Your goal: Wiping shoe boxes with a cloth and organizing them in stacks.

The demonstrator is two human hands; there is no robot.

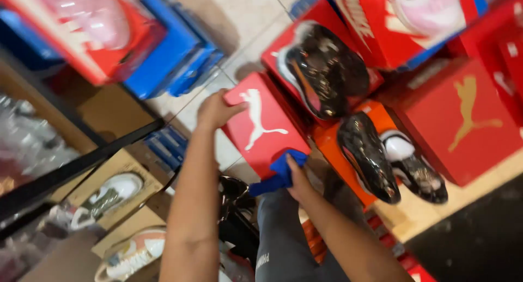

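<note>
My left hand (215, 110) grips the far corner of a red shoe box (265, 124) that bears a white animal figure. At the box's near corner my right hand (298, 179) holds a blue cloth (279, 174) against it. The box is tilted between both hands, above my grey-trousered leg (283, 244). The picture is blurred by motion.
Red shoe boxes (463, 118) are stacked to the right, with shoes wrapped in dark shiny plastic (321, 69) on top of them. An orange box (338, 146) lies beside the held one. Blue boxes (169, 47) sit at upper left. White shoes (109, 197) rest on cardboard boxes at lower left.
</note>
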